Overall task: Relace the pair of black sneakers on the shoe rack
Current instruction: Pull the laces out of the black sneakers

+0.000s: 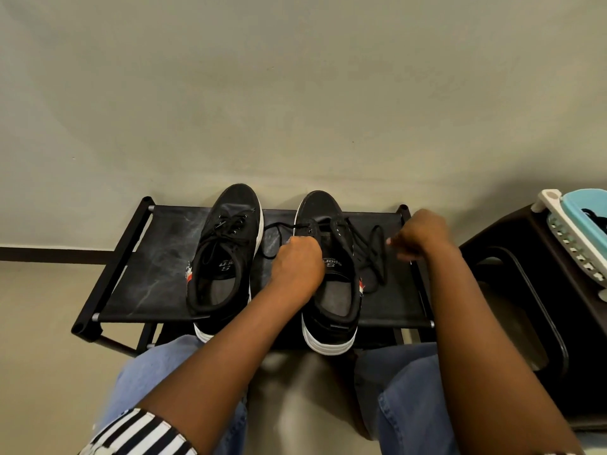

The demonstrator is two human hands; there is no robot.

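Observation:
Two black sneakers with white soles stand side by side on a black shoe rack (157, 267), toes toward the wall. The left sneaker (226, 244) has its lace partly threaded and loose. Over the tongue of the right sneaker (331, 290), my left hand (297, 262) is closed on the black shoelace (374, 254) near the front eyelets. That lace loops out on both sides of the shoe and trails over the rack to the right. My right hand (422, 236) hovers at the rack's right edge, fingers pinched; it is slightly blurred, and the lace seems to run to it.
A dark stool or bin (525, 290) stands right of the rack, with a light blue and white basket (574, 231) on top. A plain wall rises behind the rack. My knees in blue jeans are right below the rack's front edge.

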